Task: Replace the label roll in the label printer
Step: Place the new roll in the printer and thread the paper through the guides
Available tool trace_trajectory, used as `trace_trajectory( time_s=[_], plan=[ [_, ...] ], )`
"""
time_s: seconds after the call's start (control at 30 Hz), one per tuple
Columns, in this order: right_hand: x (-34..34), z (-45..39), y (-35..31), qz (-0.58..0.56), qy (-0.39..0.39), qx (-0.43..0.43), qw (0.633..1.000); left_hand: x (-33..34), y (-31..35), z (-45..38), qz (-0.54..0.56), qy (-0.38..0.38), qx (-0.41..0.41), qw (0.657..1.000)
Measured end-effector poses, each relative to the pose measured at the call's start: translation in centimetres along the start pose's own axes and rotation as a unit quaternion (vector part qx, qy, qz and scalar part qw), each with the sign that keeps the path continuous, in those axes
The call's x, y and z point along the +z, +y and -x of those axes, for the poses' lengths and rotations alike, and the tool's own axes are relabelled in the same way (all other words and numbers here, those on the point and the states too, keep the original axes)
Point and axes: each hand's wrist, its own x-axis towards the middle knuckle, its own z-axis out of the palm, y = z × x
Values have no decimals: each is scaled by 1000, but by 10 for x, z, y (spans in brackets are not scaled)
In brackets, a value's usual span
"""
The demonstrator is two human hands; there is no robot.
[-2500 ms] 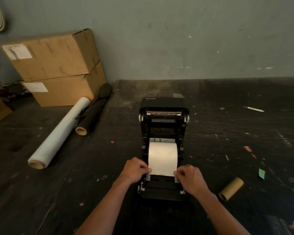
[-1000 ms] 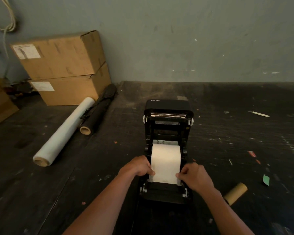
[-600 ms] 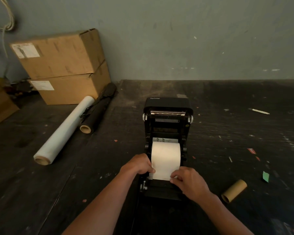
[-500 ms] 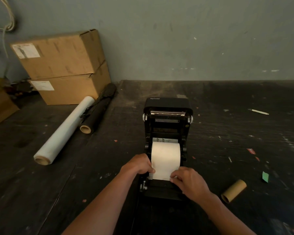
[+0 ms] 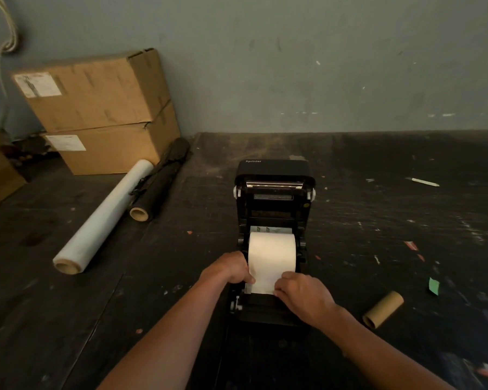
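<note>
New label roll (image 5: pixel 271 253) sits in the open label printer (image 5: pixel 273 220) — our left hand (image 5: pixel 231 268) and right hand (image 5: pixel 302 294) pinch its paper edge, probably to feed it straight — spent core (image 5: pixel 383 309) lies aside.

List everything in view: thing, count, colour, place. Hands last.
label printer: 1, black, lid open, centre of table
label roll: 1, white, seated in printer bay
empty core: 1, brown cardboard, right of printer
cardboard boxes: 2, brown, stacked, back left
film roll: 1, white, lying left
dark roll: 1, black, beside film roll
pen: 1, white, far right
table: 1, dark, scuffed
left hand: 1, at roll's left edge
right hand: 1, on roll's loose end
</note>
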Motion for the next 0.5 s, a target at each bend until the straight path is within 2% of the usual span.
trace_trajectory(
  time_s=[0.3, 0.43, 0.5],
  plan=[
    [1, -3, 1, 90, -35, -38, 995, 0, -1, 4, -4, 9, 9, 1000],
    [3, -4, 0, 104, -31, -40, 993, 6, -3, 8, 21, 37, 17, 999],
    [3, -5, 0, 102, -28, -41, 993, 11, -4, 14, 29, 78, 20, 996]
  ],
)
